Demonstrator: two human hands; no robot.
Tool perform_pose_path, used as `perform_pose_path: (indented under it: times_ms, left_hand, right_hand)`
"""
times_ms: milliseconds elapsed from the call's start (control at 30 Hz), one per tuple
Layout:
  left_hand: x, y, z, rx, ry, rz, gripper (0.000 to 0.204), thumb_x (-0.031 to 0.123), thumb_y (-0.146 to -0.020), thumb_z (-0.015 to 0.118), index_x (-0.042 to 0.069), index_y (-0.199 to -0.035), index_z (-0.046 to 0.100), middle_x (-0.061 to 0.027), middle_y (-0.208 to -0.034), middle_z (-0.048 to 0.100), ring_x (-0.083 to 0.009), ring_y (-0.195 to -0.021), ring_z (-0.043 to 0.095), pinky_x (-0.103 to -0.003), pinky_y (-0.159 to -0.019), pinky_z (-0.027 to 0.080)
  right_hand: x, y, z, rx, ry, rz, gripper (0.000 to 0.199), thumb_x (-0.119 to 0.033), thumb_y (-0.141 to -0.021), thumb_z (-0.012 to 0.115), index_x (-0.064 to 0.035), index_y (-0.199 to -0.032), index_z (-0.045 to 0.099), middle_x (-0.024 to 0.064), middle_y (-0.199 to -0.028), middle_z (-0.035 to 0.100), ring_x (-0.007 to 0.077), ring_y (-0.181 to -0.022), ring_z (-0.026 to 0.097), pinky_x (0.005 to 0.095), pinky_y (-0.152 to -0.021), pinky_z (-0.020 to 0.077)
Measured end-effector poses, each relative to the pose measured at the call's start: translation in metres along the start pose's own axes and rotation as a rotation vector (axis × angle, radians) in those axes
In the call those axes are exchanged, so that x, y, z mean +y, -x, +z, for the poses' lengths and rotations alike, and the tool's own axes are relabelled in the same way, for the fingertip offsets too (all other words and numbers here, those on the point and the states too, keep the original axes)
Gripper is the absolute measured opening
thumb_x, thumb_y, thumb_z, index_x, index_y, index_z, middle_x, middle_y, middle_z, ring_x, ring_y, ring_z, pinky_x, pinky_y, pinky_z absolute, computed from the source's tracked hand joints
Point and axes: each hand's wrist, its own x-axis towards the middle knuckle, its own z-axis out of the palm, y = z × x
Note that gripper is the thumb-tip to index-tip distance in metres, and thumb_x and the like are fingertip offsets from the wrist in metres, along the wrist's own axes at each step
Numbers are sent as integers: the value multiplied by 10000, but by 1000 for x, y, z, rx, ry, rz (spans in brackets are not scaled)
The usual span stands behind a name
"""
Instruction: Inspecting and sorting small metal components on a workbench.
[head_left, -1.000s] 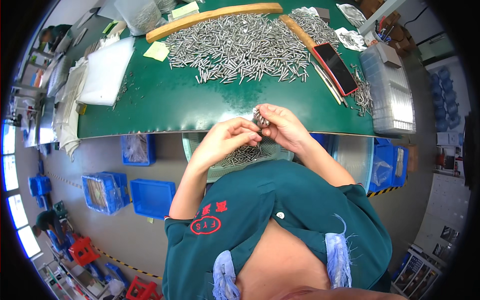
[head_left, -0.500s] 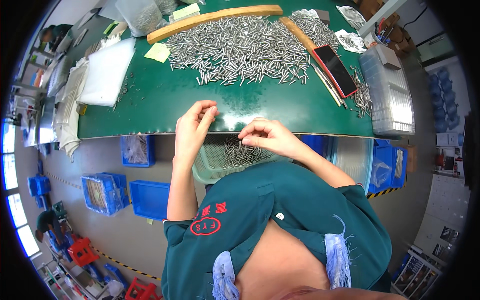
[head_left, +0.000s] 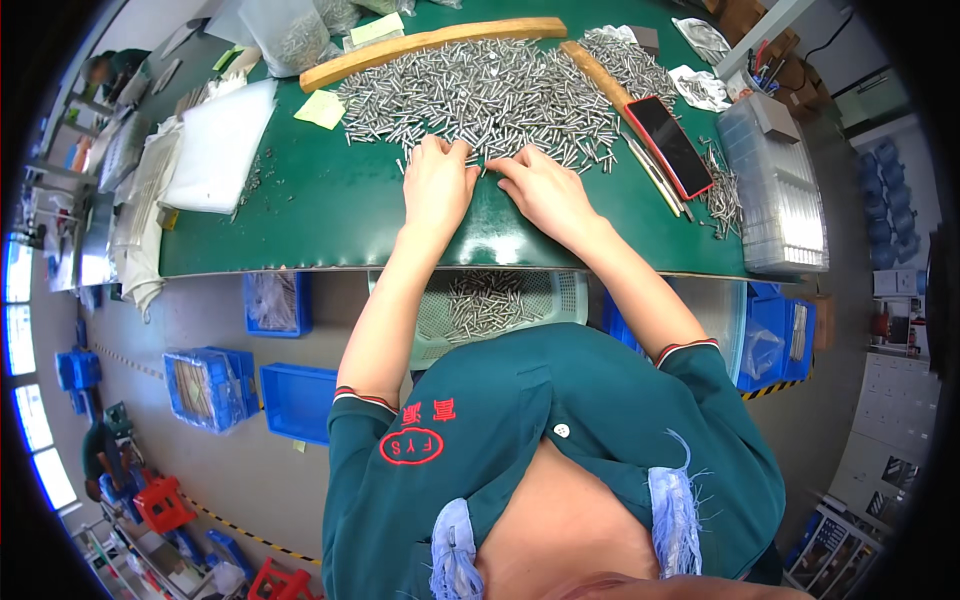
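Observation:
A wide heap of small silvery metal pins (head_left: 490, 85) lies on the green tabletop (head_left: 330, 215). My left hand (head_left: 437, 188) is at the heap's near edge, fingers curled down among the pins; its fingertips are partly hidden. Just to its right, my right hand (head_left: 548, 192) has thumb and forefinger pinched together, with a small pin seeming to show at the tips. The two hands almost meet there. Below the table edge, in front of my body, a pale green plastic basket (head_left: 432, 325) holds more loose pins (head_left: 487, 303).
Wooden bars (head_left: 435, 52) border the heap. On the right are a red-edged phone (head_left: 668, 148), thin rods (head_left: 655, 178) and stacked clear plastic trays (head_left: 775, 190). White sheets (head_left: 222, 150) lie on the left. Blue bins (head_left: 300, 400) stand on the floor below.
Both hands have moved forward from the table's near edge, where the right one hung above the basket, to the near edge of the pin heap. They are closer together now.

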Motion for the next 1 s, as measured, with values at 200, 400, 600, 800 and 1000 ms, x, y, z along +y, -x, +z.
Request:
perform_pose_path:
  times_ms: [200,400,600,800,1000]
  left_hand:
    - [-13,17,-8,-65,144,119,200,123,-793,671,116,-992,658,-91,-977,577,-278,-954,560,-372,-824,463]
    - [-19,24,-12,0,176,219,179,104,-804,653,69,-980,649,-79,-984,591,-271,-962,568,-373,-837,460]
    - [-18,32,-16,-56,133,180,163,100,-803,648,64,-962,641,-85,-948,592,-275,-924,566,-383,-825,461]
    - [-13,39,-13,-13,-2,72,174,171,-787,669,66,-920,627,-92,-888,569,-273,-865,564,-392,-759,463]
    - [-3,43,-8,76,-33,-22,221,192,-790,680,52,-950,622,-108,-873,586,-292,-839,579,-400,-736,476]
  right_hand:
    - [3,3,2,18,-5,-67,194,-186,-817,653,-140,-1005,643,44,-935,564,224,-930,595,367,-743,512]
    - [5,-6,9,12,10,-78,134,-189,-820,646,-121,-936,643,40,-913,567,221,-928,592,366,-738,514]
    - [2,-11,12,5,44,-88,100,-181,-816,630,-97,-871,626,56,-918,570,230,-897,597,367,-737,511]
    - [1,-20,22,84,139,-91,102,-221,-810,654,-126,-844,641,19,-870,577,201,-866,609,342,-697,517]
    - [-11,-14,15,27,59,-77,126,-243,-826,637,-124,-862,657,25,-844,582,206,-837,614,351,-707,514]
